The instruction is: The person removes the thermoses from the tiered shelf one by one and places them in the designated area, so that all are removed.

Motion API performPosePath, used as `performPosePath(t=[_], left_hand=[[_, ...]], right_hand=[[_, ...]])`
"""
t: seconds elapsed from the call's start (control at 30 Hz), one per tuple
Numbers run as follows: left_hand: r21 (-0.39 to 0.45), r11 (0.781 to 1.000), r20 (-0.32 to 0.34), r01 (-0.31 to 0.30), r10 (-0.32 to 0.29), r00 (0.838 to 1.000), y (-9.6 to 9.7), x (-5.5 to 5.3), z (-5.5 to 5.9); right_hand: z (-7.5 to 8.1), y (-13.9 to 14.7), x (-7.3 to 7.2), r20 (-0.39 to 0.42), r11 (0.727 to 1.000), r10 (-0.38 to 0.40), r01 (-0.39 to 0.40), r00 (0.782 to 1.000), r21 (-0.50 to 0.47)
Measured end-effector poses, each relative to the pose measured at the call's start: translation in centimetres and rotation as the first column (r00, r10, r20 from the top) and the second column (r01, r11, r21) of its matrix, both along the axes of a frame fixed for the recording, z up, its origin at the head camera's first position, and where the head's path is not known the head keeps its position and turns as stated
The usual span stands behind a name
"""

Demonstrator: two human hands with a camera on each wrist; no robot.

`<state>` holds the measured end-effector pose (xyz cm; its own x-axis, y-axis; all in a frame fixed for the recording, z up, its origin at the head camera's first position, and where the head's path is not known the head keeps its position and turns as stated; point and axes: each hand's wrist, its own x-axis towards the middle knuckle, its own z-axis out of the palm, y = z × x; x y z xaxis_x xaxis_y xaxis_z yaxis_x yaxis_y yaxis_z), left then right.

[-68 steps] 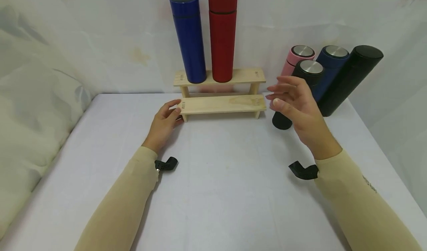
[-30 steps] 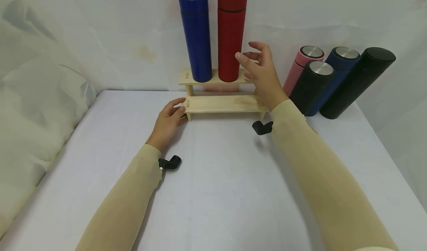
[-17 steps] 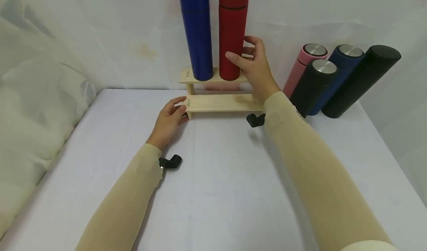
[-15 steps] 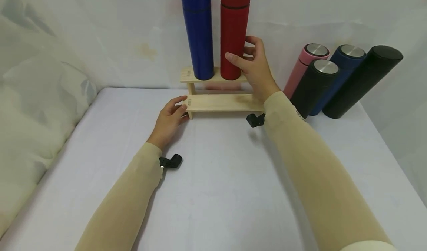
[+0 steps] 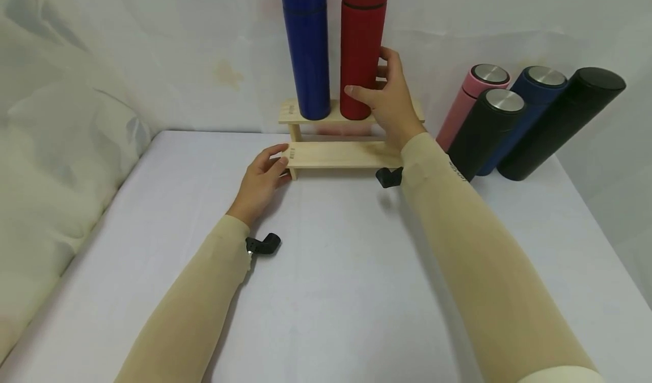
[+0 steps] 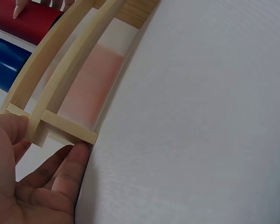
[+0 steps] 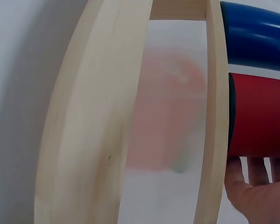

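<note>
A two-tier wooden rack (image 5: 346, 155) stands at the back of the table. On its upper shelf, a blue thermos flask (image 5: 308, 49) and a red thermos flask (image 5: 363, 43) stand upright side by side. My right hand (image 5: 392, 100) holds the red flask low on its right side, thumb across the front and fingers round behind. My left hand (image 5: 260, 182) grips the left end of the lower shelf; in the left wrist view its thumb (image 6: 11, 127) is at the board's edge and a fingertip (image 6: 78, 153) lies against the rack's leg.
Right of the rack stand a pink flask (image 5: 466, 103), a short black flask (image 5: 484, 128), a dark blue flask (image 5: 535, 97) and a tall black flask (image 5: 565, 120). A white cloth wall (image 5: 204, 49) hangs close behind. The white tabletop (image 5: 326, 287) spreads in front.
My right hand has come left from beside the black flask to the red flask and taken hold of it. The left hand stays at the rack's left end. The head view has tilted down slightly.
</note>
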<state>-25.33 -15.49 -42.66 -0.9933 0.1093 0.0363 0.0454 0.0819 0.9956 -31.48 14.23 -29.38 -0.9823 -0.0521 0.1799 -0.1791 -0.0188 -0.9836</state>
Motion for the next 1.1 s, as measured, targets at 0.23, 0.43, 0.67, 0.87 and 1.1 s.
performPosePath(t=[0.23,0.43,0.67,0.87,1.1], left_hand=[[-0.005,1.0,0.007,-0.001,0.001,1.0,0.1,0.0,-0.1],[-0.016,1.0,0.014,0.001,-0.001,1.0,0.1,0.0,-0.3],[-0.017,1.0,0.024,0.001,-0.001,1.0,0.1,-0.2,-0.5],[-0.036,0.999,0.029,-0.001,0.002,1.0,0.1,-0.1,-0.4],[-0.031,1.0,0.023,0.003,-0.002,1.0,0.0,-0.3,-0.2]], right_hand=[[-0.1,0.3,0.1,-0.019,0.998,-0.015,0.016,1.0,0.066],[0.1,0.4,1.1,-0.016,0.997,-0.015,0.017,1.0,0.076],[0.2,0.7,2.4,-0.004,0.999,-0.017,0.017,1.0,0.045],[-1.0,1.1,2.4,-0.065,0.993,-0.033,0.04,0.997,0.113],[-1.9,1.4,3.1,-0.129,0.989,-0.004,0.023,0.992,0.149]])
